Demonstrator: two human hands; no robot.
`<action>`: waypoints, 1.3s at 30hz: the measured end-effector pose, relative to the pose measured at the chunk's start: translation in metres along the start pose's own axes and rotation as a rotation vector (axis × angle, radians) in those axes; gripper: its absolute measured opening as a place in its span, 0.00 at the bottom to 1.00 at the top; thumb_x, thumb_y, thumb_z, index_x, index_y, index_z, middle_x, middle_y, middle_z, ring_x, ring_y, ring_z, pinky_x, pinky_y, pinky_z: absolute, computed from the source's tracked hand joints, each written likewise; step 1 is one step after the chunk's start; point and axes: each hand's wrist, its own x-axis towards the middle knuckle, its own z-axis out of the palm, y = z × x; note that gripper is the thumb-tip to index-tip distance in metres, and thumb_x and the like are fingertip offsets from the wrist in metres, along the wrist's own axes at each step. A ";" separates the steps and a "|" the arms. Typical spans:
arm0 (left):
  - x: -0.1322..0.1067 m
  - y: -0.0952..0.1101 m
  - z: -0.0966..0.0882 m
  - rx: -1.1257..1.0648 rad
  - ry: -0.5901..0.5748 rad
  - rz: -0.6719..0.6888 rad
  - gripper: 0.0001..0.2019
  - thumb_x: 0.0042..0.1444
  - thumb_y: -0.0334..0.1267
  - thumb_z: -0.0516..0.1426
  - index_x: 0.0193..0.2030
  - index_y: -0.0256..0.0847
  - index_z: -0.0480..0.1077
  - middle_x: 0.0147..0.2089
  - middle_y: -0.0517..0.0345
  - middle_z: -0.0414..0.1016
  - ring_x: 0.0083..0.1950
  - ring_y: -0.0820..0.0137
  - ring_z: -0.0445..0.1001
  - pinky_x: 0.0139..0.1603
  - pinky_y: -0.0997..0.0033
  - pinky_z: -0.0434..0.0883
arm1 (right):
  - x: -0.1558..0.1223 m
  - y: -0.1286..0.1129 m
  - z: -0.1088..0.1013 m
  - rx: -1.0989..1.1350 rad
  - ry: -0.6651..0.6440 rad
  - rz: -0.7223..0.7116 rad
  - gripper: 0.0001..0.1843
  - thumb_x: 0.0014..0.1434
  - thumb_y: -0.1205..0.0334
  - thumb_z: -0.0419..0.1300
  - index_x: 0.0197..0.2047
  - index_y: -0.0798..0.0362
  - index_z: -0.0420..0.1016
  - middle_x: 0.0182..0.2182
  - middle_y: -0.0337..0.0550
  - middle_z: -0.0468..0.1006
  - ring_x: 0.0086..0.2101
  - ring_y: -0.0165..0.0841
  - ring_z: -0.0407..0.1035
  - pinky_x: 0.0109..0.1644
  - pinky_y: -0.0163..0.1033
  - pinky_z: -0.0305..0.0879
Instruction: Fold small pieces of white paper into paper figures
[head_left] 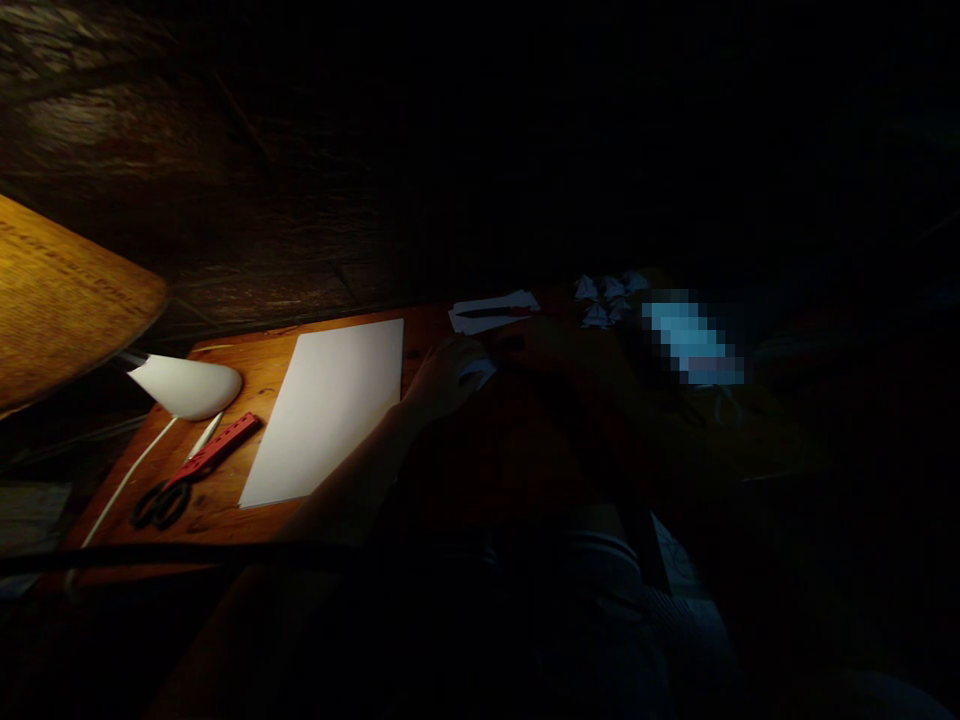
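My left hand (442, 378) reaches over the wooden table, its fingers closed on a small folded piece of white paper (478, 372). Deep shadow covers my right hand (536, 345), which is close to the right side of that paper; its fingers cannot be made out. Just beyond my hands lie some white paper pieces (472, 322), with a dark, slim tool (486, 313) on top whose kind is unclear. Under my left forearm is a stack of white paper sheets (337, 400).
On the table's left side (217, 525) stand a lamp with a white base (191, 388) and a yellow shade (67, 300). Scissors in a red cover (217, 450) lie beside a white pen-like stick (204, 437). Several small folded paper shapes (598, 315) sit back right, near a glowing, pixelated screen (694, 340).
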 end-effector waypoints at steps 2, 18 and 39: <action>0.000 0.001 -0.001 0.024 -0.010 -0.003 0.19 0.63 0.33 0.59 0.59 0.44 0.77 0.65 0.49 0.79 0.66 0.51 0.72 0.69 0.42 0.69 | 0.000 -0.002 -0.001 -0.043 -0.019 0.008 0.17 0.61 0.70 0.65 0.51 0.51 0.89 0.50 0.47 0.88 0.46 0.39 0.80 0.53 0.42 0.70; 0.000 0.009 -0.005 0.105 -0.074 -0.074 0.21 0.64 0.34 0.57 0.63 0.45 0.73 0.68 0.48 0.76 0.69 0.50 0.69 0.70 0.39 0.68 | -0.001 -0.016 -0.022 -0.236 -0.193 0.135 0.21 0.65 0.68 0.60 0.55 0.47 0.88 0.55 0.45 0.87 0.48 0.40 0.80 0.53 0.43 0.72; -0.001 0.010 -0.004 0.146 -0.112 -0.070 0.24 0.67 0.37 0.55 0.69 0.49 0.71 0.70 0.49 0.72 0.71 0.48 0.65 0.71 0.36 0.66 | -0.004 -0.010 -0.020 -0.177 -0.162 0.048 0.19 0.59 0.69 0.58 0.47 0.53 0.88 0.44 0.46 0.87 0.39 0.37 0.76 0.45 0.40 0.66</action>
